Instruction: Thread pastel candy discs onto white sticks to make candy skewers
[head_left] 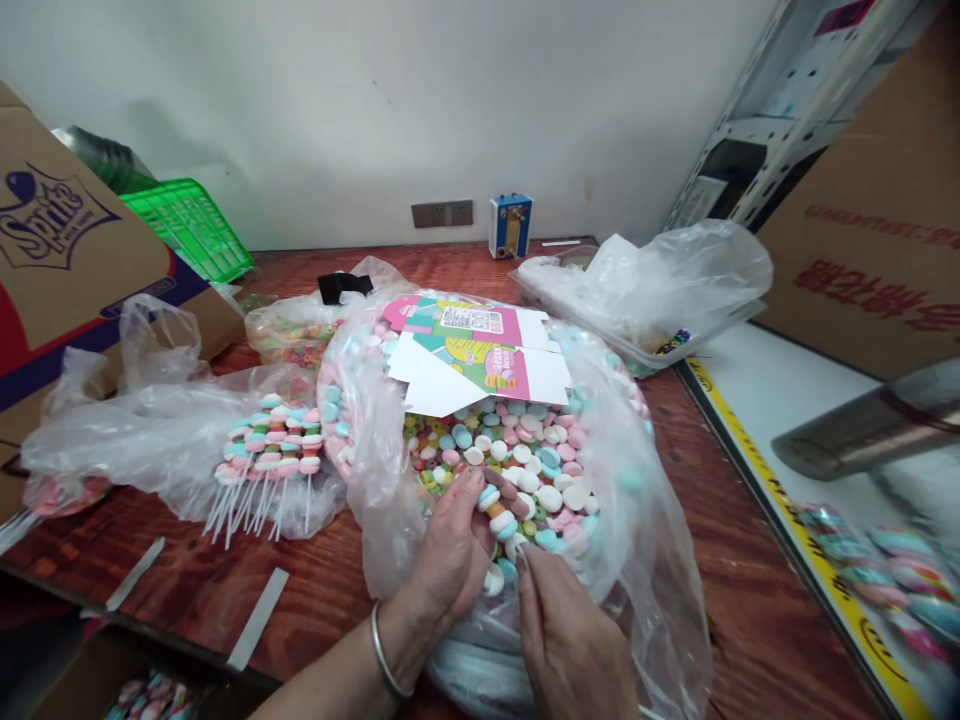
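In the head view my left hand (pixel 454 545) is closed around a candy skewer (pixel 496 512) with pink-white, blue and orange pieces pressed together in a row. My right hand (pixel 566 620) pinches at the skewer's lower end, by a white piece at its fingertips. A white stick end shows below that hand; the stick between is hidden. Both hands are over a large open plastic bag (pixel 660 560) of loose pastel button-shaped candies (pixel 529 480) and small green and orange rings. A printed card box sheet (pixel 480 355) lies on the bag's far part.
Several finished candy skewers (pixel 274 440) lie on plastic at the left. A Sprite carton (pixel 67 250) and green basket (pixel 191 230) stand behind them. A clear tub (pixel 645 330) sits back right, a metal cylinder (pixel 870 430) right. A blue box (pixel 511 226) is by the wall.
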